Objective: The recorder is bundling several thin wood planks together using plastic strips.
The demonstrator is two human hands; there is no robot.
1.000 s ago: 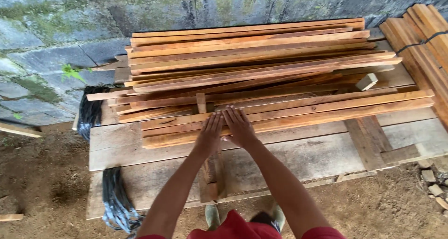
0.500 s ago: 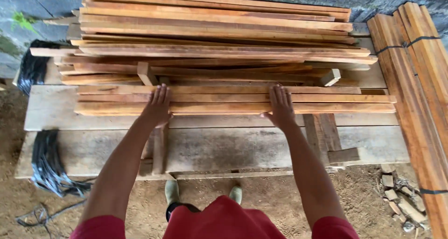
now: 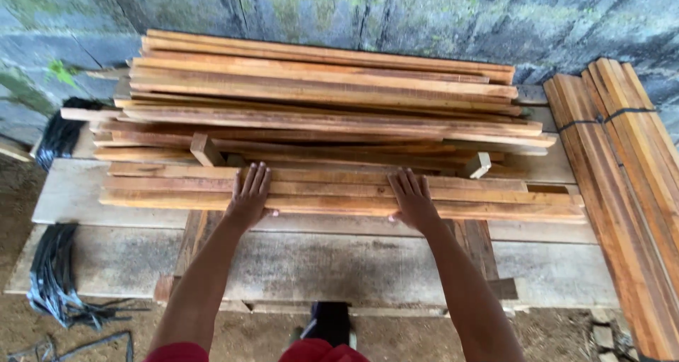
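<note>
1. Leftmost, a bundle of black straps hangs off the near left corner of the plank table onto the dirt floor, and a second black bundle lies at the table's far left edge.
2. Next, the person's left hand lies flat, palm down and fingers spread, on the nearest wooden slats, with the thumb hooked over the front edge of the closest slat.
3. Just behind that hand, a short wooden block sits tilted among the slats.
4. Across the middle, the large stack of long wooden slats fills the far part of the table, up against the grey stone wall; the pressed slats lie at the front of this heap, running left to right.
5. Further right, the right hand rests open and flat on the same front slats, well apart from the left one; neither hand is closed around anything.
6. Behind it, a small pale offcut pokes out of the pile.
7. Rightmost, a strapped bundle of slats lies lengthwise beside the table, bound by a dark band.
</note>
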